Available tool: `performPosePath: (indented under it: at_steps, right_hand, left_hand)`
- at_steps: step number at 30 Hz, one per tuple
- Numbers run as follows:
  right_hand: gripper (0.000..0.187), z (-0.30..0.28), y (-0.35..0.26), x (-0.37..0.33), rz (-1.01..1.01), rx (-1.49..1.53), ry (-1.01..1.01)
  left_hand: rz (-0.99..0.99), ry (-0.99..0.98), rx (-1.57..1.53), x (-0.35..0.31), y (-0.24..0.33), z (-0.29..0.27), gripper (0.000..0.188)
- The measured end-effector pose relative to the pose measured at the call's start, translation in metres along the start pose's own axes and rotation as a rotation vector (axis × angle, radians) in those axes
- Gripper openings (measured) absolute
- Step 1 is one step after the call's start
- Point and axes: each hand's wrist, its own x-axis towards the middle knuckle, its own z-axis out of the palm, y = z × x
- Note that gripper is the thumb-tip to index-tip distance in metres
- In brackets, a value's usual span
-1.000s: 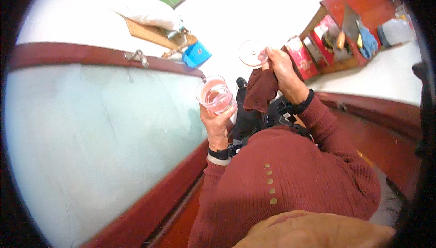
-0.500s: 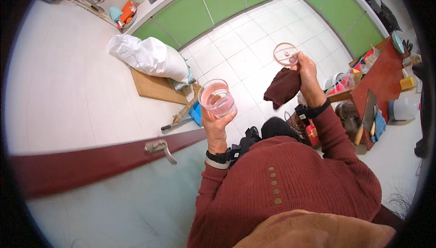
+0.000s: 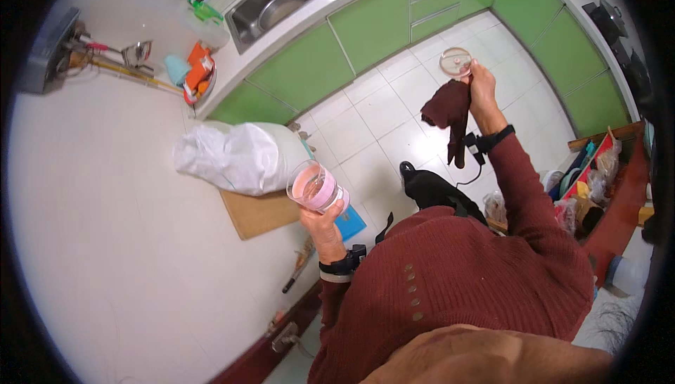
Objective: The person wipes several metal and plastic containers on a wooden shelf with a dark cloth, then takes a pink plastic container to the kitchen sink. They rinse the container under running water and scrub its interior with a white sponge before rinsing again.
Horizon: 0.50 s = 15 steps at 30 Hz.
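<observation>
My left hand [image 3: 324, 229] is wrapped round a clear cup with a pink band [image 3: 315, 186]; the cup leans a little, its open mouth upward. In my raised right hand [image 3: 482, 88] are two things: a round clear lid [image 3: 455, 62], pinched by its edge, and a dark brown cloth [image 3: 448, 106], which hangs down below the fingers. Cup and lid are well apart. What exactly the cup holds is hard to make out.
Ahead stand green cabinets [image 3: 369, 37] with a metal sink [image 3: 271, 8] on the left. A white sack [image 3: 242, 155] rests on a brown board [image 3: 253, 212], beside a blue dustpan [image 3: 350, 222]. A cluttered shelf [image 3: 605, 201] is at right; the door edge [image 3: 264, 356] lies lower left.
I have stepped forward past the door, and the sink and counter appear nearer. The cup now tilts more, and the cloth hangs longer. Both hands keep their holds.
</observation>
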Motion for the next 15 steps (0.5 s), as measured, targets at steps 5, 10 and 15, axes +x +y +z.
performPosePath:
  at_steps: [5, 10, 15]
  right_hand:
    - [0.033, -0.095, -0.016, -0.004, -0.119, -0.079, 0.120]
    - [0.037, -0.145, 0.017, 0.022, -0.344, -0.024, 0.249]
    - [0.040, -0.212, 0.012, 0.060, -0.685, -0.422, 0.456]
  left_hand:
    - [0.017, -0.056, 0.040, -0.060, -0.025, -0.006, 0.083]
    - [0.015, -0.141, 0.157, -0.070, -0.068, -0.043, 0.081]
    - [-0.071, -0.257, 0.223, -0.047, -0.088, -0.072, 0.082]
